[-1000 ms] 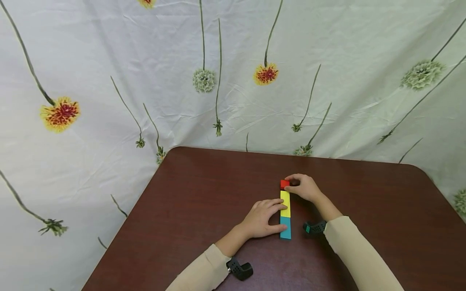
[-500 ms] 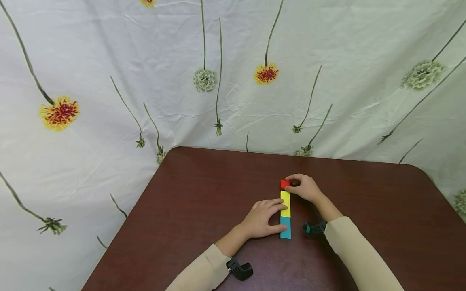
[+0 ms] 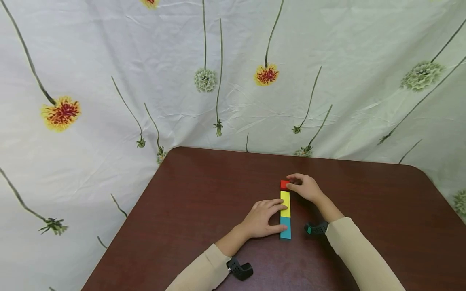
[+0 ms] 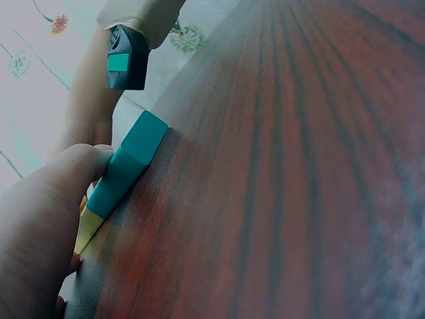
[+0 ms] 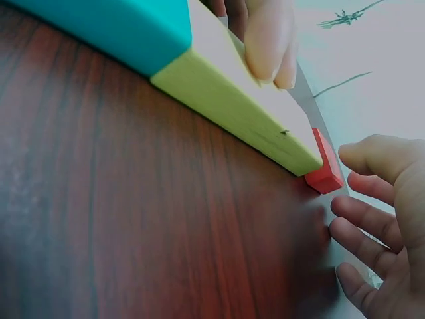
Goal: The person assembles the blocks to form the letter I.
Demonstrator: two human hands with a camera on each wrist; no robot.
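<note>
In the head view, a teal block (image 3: pixel 286 222), a longer yellow block (image 3: pixel 286 213) and a small red block (image 3: pixel 283 183) lie in a line running away from the person. The left hand (image 3: pixel 259 219) rests its fingertips on top of the yellow block, its thumb against the teal one. At the far end, the right hand (image 3: pixel 307 188) is beside the red block, thumb and index finger spread apart. The right wrist view shows the right thumb (image 5: pixel 365 156) just off the red block, with the other fingers loosely bent and nothing between them.
A dark reddish-brown wooden table (image 3: pixel 207 182) bears the blocks. Behind it hangs a white cloth (image 3: pixel 164 48) printed with flowers. Black wrist cameras are strapped on the left wrist (image 3: pixel 240 269) and right wrist (image 3: pixel 316 228), below cream sleeves.
The right hand has shifted slightly to the right, its thumb and index finger easing off the red block. The left hand and the blocks stay where they were.
</note>
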